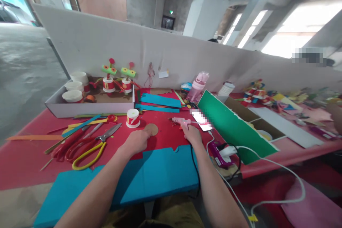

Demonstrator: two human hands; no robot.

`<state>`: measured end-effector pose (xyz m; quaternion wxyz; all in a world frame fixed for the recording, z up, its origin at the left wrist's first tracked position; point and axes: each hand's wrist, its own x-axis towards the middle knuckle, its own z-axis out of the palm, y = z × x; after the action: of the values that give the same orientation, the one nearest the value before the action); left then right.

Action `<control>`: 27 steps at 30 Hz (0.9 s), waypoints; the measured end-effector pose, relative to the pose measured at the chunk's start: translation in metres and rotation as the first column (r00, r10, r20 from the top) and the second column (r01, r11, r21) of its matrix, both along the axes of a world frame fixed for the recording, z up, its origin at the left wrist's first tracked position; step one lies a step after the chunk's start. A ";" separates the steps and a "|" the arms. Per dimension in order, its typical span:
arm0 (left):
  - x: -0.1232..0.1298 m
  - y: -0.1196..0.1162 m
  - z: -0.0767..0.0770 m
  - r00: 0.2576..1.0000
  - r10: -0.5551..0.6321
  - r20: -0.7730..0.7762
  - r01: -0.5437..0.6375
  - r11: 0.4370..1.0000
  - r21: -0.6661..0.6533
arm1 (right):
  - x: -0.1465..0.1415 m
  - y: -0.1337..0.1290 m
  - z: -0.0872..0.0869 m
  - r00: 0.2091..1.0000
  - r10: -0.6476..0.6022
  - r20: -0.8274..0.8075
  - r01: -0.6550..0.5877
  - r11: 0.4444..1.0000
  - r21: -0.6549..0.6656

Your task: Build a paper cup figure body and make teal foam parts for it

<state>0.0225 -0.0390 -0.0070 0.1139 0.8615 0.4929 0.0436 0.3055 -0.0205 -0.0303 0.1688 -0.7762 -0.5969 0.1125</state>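
Note:
My left hand (136, 140) has its fingers closed at the left edge of a round cardboard disc (153, 129), low over the red tabletop. In my right hand (192, 134) is the grip of a pink hot glue gun (179, 120), its nozzle pointing left toward the disc. A small white paper cup (133, 118) with a red band stands upright just beyond my left hand. Left of that hand lie large scissors (109, 133) with red and yellow handles, among paper strips.
A white box (88, 109) holds paper cups and two cup figures. Blue paper strips (160, 100) lie at the back. On the right are a phone (201, 119), a green-sided box (232, 124), and a purple power strip (221, 155) with trailing cables. Blue board (160, 171) covers the front edge.

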 end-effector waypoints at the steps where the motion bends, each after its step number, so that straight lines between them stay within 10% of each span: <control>1: -0.001 0.001 0.001 1.000 0.001 0.012 -0.001 1.000 0.013 | -0.001 -0.002 0.004 0.999 -0.029 0.043 0.030 0.999 -0.024; 6: -0.029 0.013 0.009 0.922 0.154 0.356 -0.270 0.913 0.305 | -0.040 -0.015 0.029 0.986 -0.168 0.016 0.157 0.948 0.276; 10: -0.058 0.036 0.004 0.712 0.273 0.647 -0.600 0.714 0.359 | -0.096 -0.009 0.026 0.958 0.200 -0.207 -0.042 0.809 0.586; 17: -0.056 0.068 -0.023 0.632 0.323 0.705 -0.481 0.876 0.030 | -0.115 0.008 -0.009 0.834 0.327 -0.443 0.010 0.795 0.606; 27: -0.027 0.069 -0.015 0.594 0.337 0.731 -0.472 0.881 -0.023 | -0.103 0.017 -0.007 0.757 0.304 -0.578 0.131 0.797 0.590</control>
<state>-0.0049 0.0296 -0.0215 0.2085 0.6461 0.5860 0.4424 0.2028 -0.0037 -0.0376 0.5940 -0.5639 -0.5422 0.1875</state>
